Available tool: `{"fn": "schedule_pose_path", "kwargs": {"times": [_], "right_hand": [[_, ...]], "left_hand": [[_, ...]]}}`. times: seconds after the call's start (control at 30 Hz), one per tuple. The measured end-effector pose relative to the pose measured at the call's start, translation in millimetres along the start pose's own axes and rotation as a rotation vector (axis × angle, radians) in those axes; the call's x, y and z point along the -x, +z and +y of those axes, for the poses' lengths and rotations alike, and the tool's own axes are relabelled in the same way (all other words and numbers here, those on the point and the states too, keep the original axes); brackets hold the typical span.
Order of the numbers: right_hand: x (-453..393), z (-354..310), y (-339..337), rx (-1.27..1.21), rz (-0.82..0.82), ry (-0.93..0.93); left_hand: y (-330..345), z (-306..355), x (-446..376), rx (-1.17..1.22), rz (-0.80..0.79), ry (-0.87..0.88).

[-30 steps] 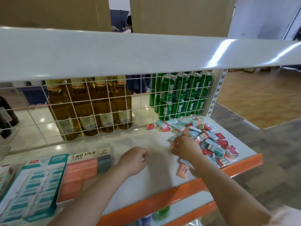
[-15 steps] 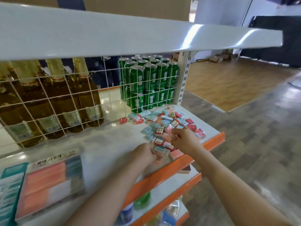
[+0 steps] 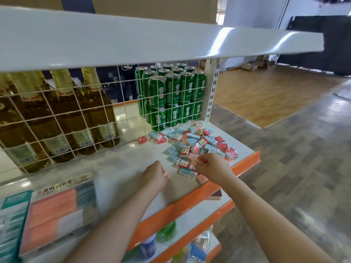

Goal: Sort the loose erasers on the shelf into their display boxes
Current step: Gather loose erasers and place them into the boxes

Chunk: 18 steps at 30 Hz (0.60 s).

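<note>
Head cam, close above shelf [image 3: 121,164], angled fwd/down

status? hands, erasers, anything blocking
Right hand pinching a pink eraser at the pile's near edge. Left hand curled, a small eraser at its fingers. Loose eraser pile unsorted; display box left, path clear.

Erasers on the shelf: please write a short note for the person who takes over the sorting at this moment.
Right hand: pinches one pink eraser at the near edge of the loose pile.
Left hand: curled, resting on the shelf; something small seems to be inside, but I cannot tell what.
Display boxes: the pink box and the teal box sit at the shelf's left end, apart from the pile.
Done: both boxes hold erasers.
Left: most of the pile, red, blue and pink mixed, lies unsorted at the right end.
</note>
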State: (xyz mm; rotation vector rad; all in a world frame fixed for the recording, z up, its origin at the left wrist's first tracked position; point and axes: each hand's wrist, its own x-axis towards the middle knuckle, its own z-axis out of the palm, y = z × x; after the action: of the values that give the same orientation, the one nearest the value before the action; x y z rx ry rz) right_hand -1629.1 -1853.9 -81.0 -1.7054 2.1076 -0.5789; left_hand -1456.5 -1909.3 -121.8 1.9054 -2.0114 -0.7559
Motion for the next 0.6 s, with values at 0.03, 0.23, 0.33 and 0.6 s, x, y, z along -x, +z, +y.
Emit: {"fn": "schedule_pose_path", "kwargs": {"times": [0.03, 0.23, 0.33, 0.6], "right_hand": [[-0.9, -2.3, 2.6, -0.005, -0.001, -0.003], [-0.5, -23.2, 13.7, 0.006, -0.01, -0.056], [2.4, -28.9, 19.6, -0.033, 0.005, -0.089], [1.6, -27.2, 37.8, -0.033, -0.053, -0.077]], "left_hand": [[-2.6, -6.9, 0.5, 0.043, 0.01, -0.001], [-18.6, -37.2, 5.5, 0.244, 0.039, 0.035], [-26.3, -46.6, 8.3, 0.211, 0.055, 0.108], [-22.3, -65.5, 10.0, 0.22, 0.014, 0.098]]}}
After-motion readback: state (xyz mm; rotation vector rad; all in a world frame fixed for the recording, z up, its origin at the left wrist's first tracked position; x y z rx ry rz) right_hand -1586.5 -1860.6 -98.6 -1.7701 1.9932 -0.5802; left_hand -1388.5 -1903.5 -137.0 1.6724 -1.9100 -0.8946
